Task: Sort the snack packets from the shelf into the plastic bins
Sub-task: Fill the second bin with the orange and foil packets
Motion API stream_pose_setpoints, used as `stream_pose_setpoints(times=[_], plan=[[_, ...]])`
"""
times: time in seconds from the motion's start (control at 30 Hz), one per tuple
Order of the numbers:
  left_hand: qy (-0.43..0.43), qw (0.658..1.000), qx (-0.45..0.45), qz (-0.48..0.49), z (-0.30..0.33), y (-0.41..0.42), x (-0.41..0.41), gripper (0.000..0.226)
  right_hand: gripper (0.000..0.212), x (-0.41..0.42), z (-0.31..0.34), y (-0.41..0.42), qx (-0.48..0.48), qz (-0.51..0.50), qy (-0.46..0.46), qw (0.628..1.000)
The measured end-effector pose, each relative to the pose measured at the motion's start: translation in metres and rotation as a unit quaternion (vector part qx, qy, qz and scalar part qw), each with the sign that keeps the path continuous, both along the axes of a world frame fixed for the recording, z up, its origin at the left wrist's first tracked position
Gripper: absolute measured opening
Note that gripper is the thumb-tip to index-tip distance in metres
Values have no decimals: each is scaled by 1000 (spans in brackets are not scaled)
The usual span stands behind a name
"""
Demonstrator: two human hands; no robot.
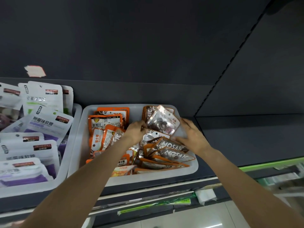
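A clear packet (162, 120) is pinched over the bin (189, 170) by the left hand (136, 130), apparently steadied by the right hand's (194, 135) flat, relaxed fingers, and could slip onto leaning packets, toppling them.

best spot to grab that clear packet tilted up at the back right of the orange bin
Pinch the clear packet by its flat sealed side edges, coming from above. It stands tilted and free over the MOSAIC packets, where the left hand already grips its left edge.
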State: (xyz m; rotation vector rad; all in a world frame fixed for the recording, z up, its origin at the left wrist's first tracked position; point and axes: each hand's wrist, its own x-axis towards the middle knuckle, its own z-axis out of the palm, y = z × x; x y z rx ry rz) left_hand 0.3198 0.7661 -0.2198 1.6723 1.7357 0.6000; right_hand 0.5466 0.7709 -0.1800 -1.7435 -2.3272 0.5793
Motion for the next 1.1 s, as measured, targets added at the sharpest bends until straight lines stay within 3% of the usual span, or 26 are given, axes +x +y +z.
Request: stream_pose_setpoints(times=[0.2,0.5,0.63,0.77,0.9,1.1], plan=[[-53,998,-41,-2,-1,4,-2,13,77,4,-5,1,-35,53,-36,997],[-123,991,18,39,-1,7,0,11,75,-17,-1,33,-41,24,-6,999],[-142,989,22,23,0,4,-2,18,56,-30,-1,49,-6,-2,-18,1000],[-129,991,28,12,2,3,-6,13,10,-38,1,55,33,-45,-13,998],[-113,984,126,62,13,8,-9,9,9,-38,7,49,113,-111,7,987],[-216,966,103,97,35,12,1,14,17,-34,4,42,-25,-7,147,989]])
